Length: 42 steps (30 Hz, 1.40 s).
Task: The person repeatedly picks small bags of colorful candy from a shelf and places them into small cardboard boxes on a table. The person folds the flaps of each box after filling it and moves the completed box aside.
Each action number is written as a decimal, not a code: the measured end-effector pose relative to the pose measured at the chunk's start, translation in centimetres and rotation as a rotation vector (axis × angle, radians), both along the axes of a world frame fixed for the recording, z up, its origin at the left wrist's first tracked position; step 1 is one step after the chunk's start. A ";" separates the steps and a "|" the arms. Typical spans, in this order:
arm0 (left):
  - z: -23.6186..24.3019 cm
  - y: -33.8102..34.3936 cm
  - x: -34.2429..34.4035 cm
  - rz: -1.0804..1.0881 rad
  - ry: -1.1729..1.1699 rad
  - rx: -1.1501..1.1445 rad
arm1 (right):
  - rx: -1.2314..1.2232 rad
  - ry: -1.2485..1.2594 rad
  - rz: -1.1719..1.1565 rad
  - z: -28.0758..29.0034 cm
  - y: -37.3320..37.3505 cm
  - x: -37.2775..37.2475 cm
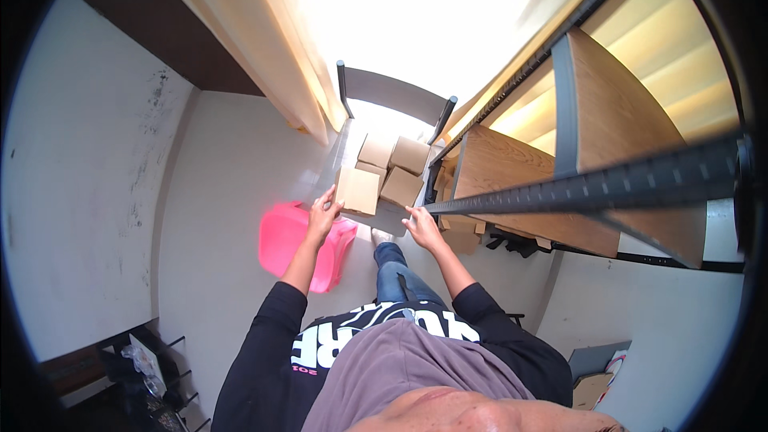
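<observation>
Several small brown cardboard boxes [358,192] sit grouped in what looks like a clear plastic bin [386,218], in front of a dark chair back [398,94]. My left hand [325,212] is at the bin's near left corner, its fingers curled at the edge beside the nearest box. My right hand [422,226] is at the near right corner, with thumb and fingers pinched on the rim. The boxes lie between my two hands, some tilted against each other. Glare and the boxes hide much of the bin's walls.
A pink plastic stool [300,248] stands on the floor by my left forearm. To my right rises a shelf rack with wooden boards [512,168] and a dark metal post [592,184]. More cardboard [462,236] lies low beneath it. Yellow curtains [272,40] flank the bright window.
</observation>
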<state>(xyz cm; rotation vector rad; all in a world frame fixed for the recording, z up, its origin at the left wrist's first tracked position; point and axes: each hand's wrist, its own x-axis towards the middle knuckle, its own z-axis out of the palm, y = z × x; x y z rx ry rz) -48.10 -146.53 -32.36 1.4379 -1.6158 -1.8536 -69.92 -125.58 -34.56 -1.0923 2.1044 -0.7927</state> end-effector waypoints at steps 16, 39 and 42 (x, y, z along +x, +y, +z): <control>-16.3 -11.9 -15.4 -0.006 -0.056 0.143 | 0.302 0.247 0.132 -7.1 -11.0 -9.3; -18.9 -0.7 1.2 -0.307 -0.329 -0.172 | 0.220 0.123 -0.109 -6.7 1.7 0.8; -16.3 3.0 7.9 -0.397 -0.273 -0.066 | 0.328 0.029 -0.133 -9.3 8.9 4.7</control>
